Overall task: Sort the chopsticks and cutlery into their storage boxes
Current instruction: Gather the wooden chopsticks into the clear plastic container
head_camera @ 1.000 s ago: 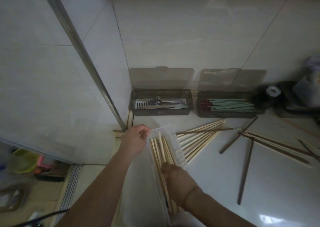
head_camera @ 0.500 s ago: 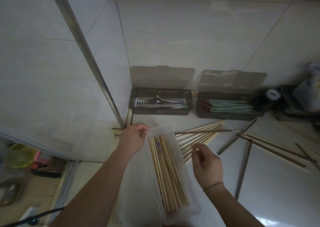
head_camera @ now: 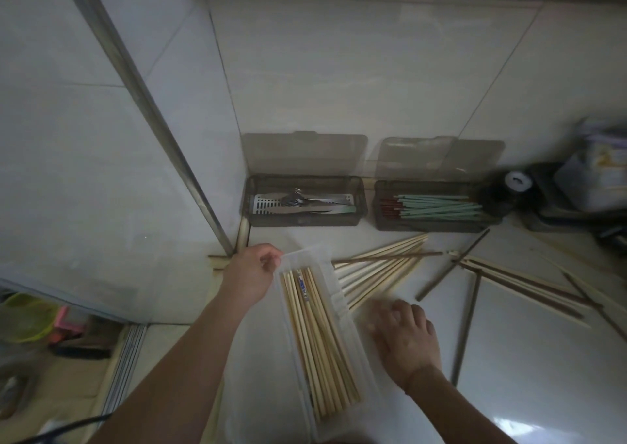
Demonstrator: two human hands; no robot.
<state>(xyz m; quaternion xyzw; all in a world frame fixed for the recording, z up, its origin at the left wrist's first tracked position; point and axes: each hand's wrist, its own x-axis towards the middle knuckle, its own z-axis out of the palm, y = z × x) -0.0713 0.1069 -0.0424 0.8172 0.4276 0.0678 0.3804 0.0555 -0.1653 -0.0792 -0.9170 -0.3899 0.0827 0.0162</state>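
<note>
Chopsticks half sorted, clear plastic box (head_camera: 342,314) of pale bamboo chopsticks (head_camera: 319,338) near the counter's front edge.
My left hand (head_camera: 251,275) pinches its far rim; my right hand (head_camera: 403,340) lies flat on loose bamboo chopsticks (head_camera: 380,267). Dark wooden chopsticks (head_camera: 470,321) remain scattered; both smoky lidded boxes (head_camera: 303,219) at the wall are partly filled.

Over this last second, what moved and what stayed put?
The right hand left the clear box, where it lay on the bamboo chopsticks, lifted, and came down at the near ends of the loose pale chopsticks beside it; blur hides any grip. The left hand kept holding the box's far end. Both dark boxes unchanged.
</note>
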